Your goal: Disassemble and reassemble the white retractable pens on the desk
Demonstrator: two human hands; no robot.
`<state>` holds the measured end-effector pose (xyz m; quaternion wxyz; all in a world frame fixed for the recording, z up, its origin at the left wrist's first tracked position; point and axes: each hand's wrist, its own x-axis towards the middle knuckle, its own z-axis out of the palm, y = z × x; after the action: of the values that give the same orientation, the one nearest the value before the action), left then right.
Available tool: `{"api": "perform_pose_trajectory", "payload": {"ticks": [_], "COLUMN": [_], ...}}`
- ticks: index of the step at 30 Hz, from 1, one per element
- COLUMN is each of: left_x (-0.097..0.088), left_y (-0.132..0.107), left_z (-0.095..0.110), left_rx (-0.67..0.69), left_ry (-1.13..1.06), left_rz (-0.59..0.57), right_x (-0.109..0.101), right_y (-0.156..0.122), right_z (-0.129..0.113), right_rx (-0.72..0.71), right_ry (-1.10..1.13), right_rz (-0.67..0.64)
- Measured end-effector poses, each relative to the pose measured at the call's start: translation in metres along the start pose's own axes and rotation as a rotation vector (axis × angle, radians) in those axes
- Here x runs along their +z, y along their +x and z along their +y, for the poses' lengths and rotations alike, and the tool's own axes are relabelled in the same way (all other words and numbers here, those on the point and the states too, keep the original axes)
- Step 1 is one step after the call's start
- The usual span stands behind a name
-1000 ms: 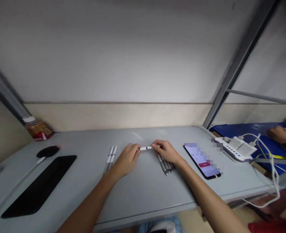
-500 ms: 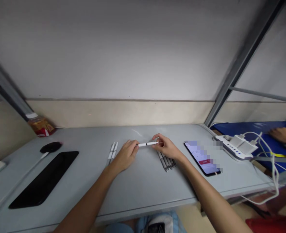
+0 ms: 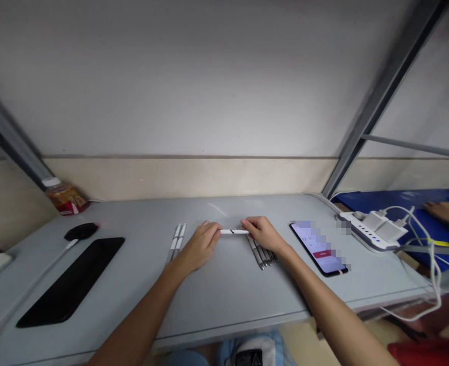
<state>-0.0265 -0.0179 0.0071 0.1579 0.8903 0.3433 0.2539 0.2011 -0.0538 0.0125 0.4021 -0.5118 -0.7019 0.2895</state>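
Observation:
A white pen (image 3: 233,232) with a dark band at its middle lies level between my hands, above the desk. My left hand (image 3: 204,243) is closed on its left end, and my right hand (image 3: 261,232) pinches the right end; both tips are hidden by fingers. Beside my left wrist, two white-and-grey pens (image 3: 176,239) lie side by side on the desk. Under and just below my right hand, several more pens with grey grips (image 3: 260,255) lie in a row, their upper ends covered by the hand.
On the right lie a lit phone (image 3: 318,249) and a white power strip (image 3: 367,233) with chargers and cables. A black slab (image 3: 71,282), a round black charger (image 3: 81,232) and a bottle (image 3: 66,197) stand left. At far right, another person's hand (image 3: 447,211) rests over a blue surface.
My right hand has closed its fingers on the pen's right end, where they were curled more loosely. The pen has tipped from a slight slant to level.

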Motion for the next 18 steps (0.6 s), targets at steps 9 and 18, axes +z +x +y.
{"api": "perform_pose_trajectory", "payload": {"ticks": [9, 18], "left_x": [0.0008, 0.0033], "left_y": [0.0016, 0.003], "left_z": [-0.0033, -0.0079], "left_rx": [-0.003, -0.001], "left_ry": [0.032, 0.087], "left_rz": [0.031, 0.022], "right_x": [0.0001, 0.0016], "right_y": [-0.0016, -0.0035], "right_z": [-0.0014, -0.0073], "right_rx": [-0.036, -0.153], "right_ry": [-0.068, -0.155], "right_rz": [-0.06, -0.005]}}
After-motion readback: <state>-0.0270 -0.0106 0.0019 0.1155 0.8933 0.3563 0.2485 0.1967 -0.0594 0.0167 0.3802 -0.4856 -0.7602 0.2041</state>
